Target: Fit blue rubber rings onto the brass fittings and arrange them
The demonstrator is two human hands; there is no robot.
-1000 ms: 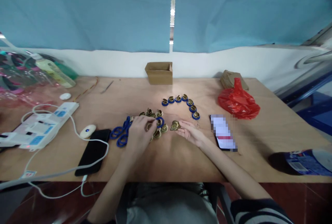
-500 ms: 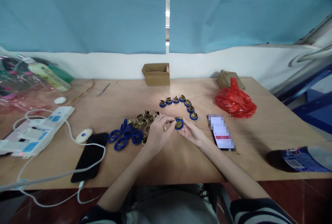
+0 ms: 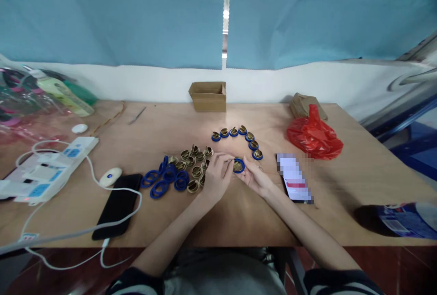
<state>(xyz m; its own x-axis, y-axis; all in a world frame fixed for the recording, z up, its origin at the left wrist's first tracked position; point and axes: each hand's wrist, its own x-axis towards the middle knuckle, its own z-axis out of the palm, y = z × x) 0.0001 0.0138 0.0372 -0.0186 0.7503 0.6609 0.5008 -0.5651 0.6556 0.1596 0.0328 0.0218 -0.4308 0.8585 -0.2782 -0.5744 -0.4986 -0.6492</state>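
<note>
Between my two hands is a blue ring (image 3: 242,165) with a round brass-coloured metal piece (image 3: 238,166) inside it. My left hand (image 3: 217,177) pinches its left side with thumb and fingertips. Fingers of my right hand (image 3: 255,178) grip the right side and reach underneath. Just left of my left hand lie several loose brass pieces (image 3: 196,172) with upright folded tabs, partly hidden by that hand. Further left is a pile of blue rings (image 3: 159,189). Beyond my hands, several brass pieces seated in blue rings (image 3: 250,136) form a curved row.
A small open cardboard box (image 3: 209,102) stands at the back. To the right are a red plastic bag (image 3: 314,138), a lit phone (image 3: 294,179) and a dark bottle (image 3: 396,220). On the left, a black phone (image 3: 118,206), white cables and a power strip (image 3: 56,170) lie close by.
The brass piece, earlier showing above the ring's upper edge, now appears within the ring. Both hands stay on it. The whole view has shifted slightly.
</note>
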